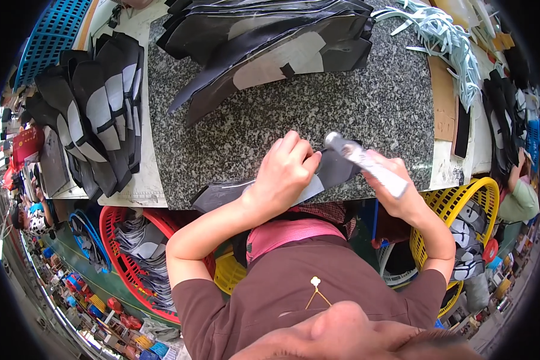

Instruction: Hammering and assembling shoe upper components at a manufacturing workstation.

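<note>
The left hand point(285, 171) presses flat, fingers curled down, on a dark shoe-upper piece point(336, 171) that lies at the near edge of the speckled granite slab point(318, 108). The piece runs long from lower left to upper right: its pale-lined tail trails out under the wrist toward the person's left, and its dark end points up toward the right hand point(399, 189).

That right hand is clenched around the handle of a small hammer point(366, 163) — the wrapped, whitish handle slants from the fist up and leftward, and the metal head sits just above the far end of the dark piece, beside the left fingertips. Whether the head touches the piece cannot be told.

Beyond both hands, at the slab's far side, lies a fanned stack of cut uppers point(270, 42). Left of the left hand another pile point(96, 114) overlaps in rows. Below the left elbow stands a red basket point(126, 252) holding more pieces; under the right forearm — a yellow basket point(471, 204).
</note>
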`<state>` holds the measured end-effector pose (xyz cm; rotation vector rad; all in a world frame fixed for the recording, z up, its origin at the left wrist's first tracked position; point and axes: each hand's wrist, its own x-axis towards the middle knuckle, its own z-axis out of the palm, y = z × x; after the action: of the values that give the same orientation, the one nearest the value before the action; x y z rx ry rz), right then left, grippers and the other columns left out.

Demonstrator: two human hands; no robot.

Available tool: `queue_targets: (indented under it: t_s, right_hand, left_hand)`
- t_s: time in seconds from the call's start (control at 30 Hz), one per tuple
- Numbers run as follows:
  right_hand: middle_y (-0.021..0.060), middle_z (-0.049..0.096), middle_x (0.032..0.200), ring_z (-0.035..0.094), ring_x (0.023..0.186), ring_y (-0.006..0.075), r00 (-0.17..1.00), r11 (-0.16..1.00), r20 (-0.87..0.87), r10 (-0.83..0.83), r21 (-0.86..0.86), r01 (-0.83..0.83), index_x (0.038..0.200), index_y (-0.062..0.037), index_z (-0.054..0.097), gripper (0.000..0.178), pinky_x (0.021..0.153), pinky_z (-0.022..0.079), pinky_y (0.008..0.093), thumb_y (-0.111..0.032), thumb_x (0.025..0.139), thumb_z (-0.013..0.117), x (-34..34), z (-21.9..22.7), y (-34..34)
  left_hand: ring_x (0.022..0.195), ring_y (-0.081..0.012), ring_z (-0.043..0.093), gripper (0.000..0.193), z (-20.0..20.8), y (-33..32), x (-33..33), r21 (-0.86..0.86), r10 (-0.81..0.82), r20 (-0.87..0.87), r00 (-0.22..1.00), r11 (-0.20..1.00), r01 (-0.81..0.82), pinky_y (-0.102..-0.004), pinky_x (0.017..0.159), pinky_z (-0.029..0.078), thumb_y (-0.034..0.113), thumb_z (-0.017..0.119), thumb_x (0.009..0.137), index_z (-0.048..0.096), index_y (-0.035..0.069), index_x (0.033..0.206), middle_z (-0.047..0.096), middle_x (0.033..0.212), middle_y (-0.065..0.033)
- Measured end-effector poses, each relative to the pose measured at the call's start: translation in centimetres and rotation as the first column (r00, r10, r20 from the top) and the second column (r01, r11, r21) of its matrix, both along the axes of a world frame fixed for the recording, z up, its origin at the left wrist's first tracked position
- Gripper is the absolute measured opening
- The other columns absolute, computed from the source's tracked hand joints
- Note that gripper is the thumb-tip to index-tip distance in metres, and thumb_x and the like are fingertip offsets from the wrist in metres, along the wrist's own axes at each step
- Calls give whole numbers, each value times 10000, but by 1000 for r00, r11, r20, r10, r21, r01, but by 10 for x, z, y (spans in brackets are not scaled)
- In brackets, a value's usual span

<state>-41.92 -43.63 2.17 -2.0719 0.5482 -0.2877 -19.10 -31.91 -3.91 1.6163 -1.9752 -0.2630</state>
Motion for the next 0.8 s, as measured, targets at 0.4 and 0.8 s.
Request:
queue_targets:
  t_s: [0.4, 0.8]
  right_hand:
    - [276, 617, 775, 626, 822, 512, 938, 994, -344, 32, 108, 5, 1021, -2, 550, 127, 678, 496, 527, -62, 917, 593, 6, -14, 13]
    - [239, 576, 753, 611, 746, 489, 995, 996, -88, -42, 75, 49, 1009, 9, 524, 112, 622, 485, 437, -30, 921, 580, 11, 3, 25]
  left_hand:
    - [817, -248, 614, 168, 4, 6, 12, 75, -28, -86, 996, 997, 35, -374, 711, 546, 64, 816, 743, 779, 39, 905, 648, 815, -62]
    - [881, -268, 614, 244, 10, 29, 9, 179, -54, -31, 998, 982, 59, -379, 719, 559, 26, 693, 806, 734, -3, 1045, 600, 907, -103]
